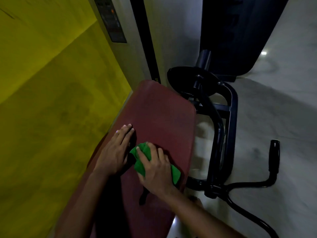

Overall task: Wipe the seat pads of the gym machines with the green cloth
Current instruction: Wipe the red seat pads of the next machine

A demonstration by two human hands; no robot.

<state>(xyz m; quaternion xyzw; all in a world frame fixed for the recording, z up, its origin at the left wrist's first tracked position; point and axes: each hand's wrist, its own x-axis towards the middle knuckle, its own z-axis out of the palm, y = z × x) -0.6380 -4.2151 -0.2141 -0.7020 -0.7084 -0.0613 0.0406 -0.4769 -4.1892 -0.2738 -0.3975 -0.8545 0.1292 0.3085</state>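
Observation:
A long dark-red seat pad (159, 110) runs from the bottom middle up toward the centre. My right hand (155, 166) lies on top of the bunched green cloth (141, 164), fingers curled over it, pressing it onto the pad. My left hand (115, 148) rests flat on the pad just left of the cloth, fingers straight and pointing up along the pad. The cloth shows at both sides of my right hand; its middle is hidden under my palm.
A yellow wall (51, 100) fills the left. A black tubular machine frame (229, 117) with a round plate (192, 78) and a handle grip (274, 155) stands right of the pad on pale floor. A dark padded panel (240, 31) hangs at the top right.

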